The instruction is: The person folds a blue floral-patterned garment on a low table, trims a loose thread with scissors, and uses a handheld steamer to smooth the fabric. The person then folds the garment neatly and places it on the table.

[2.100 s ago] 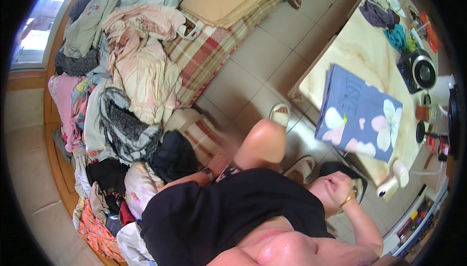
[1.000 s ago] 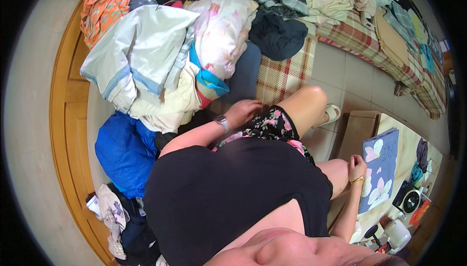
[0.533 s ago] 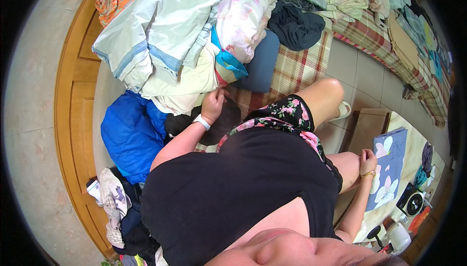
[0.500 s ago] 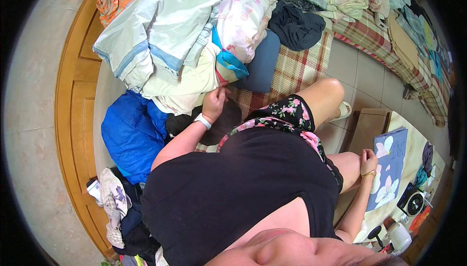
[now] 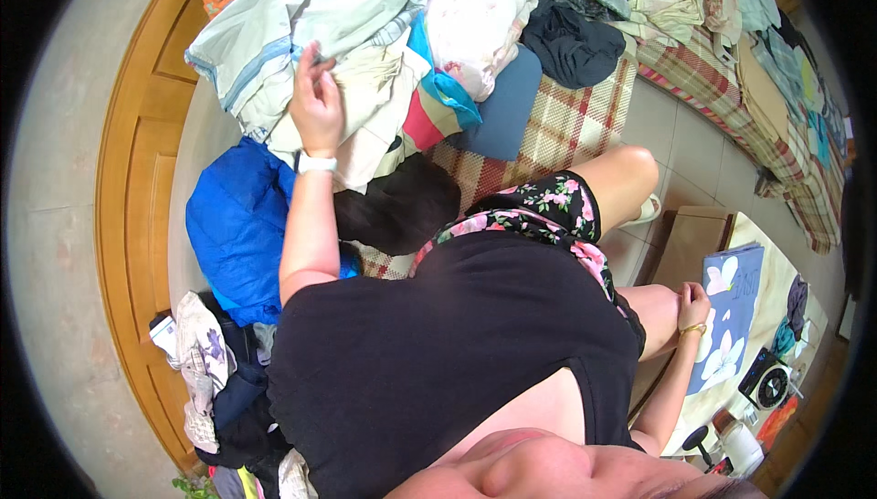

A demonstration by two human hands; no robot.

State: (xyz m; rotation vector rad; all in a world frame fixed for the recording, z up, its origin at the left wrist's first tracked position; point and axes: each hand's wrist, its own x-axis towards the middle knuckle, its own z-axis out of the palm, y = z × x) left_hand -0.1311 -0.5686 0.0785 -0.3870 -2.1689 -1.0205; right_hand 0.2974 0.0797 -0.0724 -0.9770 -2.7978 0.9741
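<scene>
My left hand [image 5: 317, 115], a white band at its wrist, is over the pile at the upper left. Its fingers are apart and partly stretched, against a cream cloth [image 5: 365, 88] and a pale fabric with blue stripes [image 5: 265, 29]. I see nothing held in it. Beside these lie a red, tan and turquoise cloth [image 5: 434, 114] and a white bundle with pink flowers [image 5: 475, 20]. Wearing a gold bracelet, my right hand [image 5: 694, 307] rests at my knee against the edge of a blue-grey board with white flowers [image 5: 728, 325]. Its fingers are loosely bent, with nothing visible in them.
A bright blue puffy garment [image 5: 233, 234] and a dark cloth [image 5: 402, 207] lie near my left arm. More clothes [image 5: 206, 353] are heaped lower left. A small table [image 5: 776, 271] at right carries a round black device [image 5: 772, 385]. A checked couch [image 5: 758, 125] stands beyond the tiles.
My left hand has left the lower edge of the cream cloth and moved left and up over the pile, its fingers opening. The red cloth now shows more. My right hand has stayed put.
</scene>
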